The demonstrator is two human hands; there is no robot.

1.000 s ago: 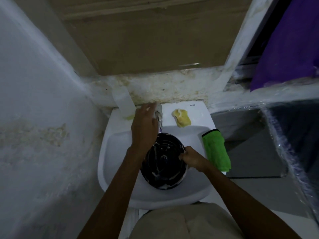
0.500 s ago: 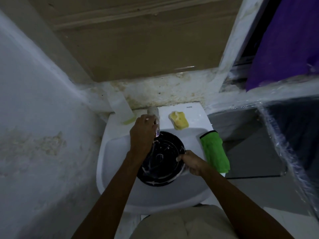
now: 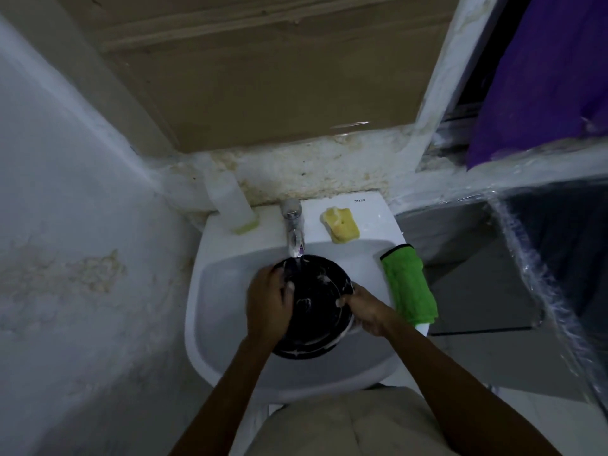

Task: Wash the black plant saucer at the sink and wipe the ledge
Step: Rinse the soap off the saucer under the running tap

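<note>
A clear bottle (image 3: 230,205) stands at the back left corner of the white sink (image 3: 217,291). Just right of it, the tap (image 3: 293,222) runs water onto the far edge of the black plant saucer (image 3: 316,311), which sits over the basin. Of the two hands, the left hand (image 3: 268,304) curls over the saucer's left rim and the right hand (image 3: 365,312) pinches its right rim, with soapy streaks between them. Further right, a yellow sponge (image 3: 340,224) lies on the sink's back edge and a green cloth (image 3: 409,287) drapes over its right rim.
</note>
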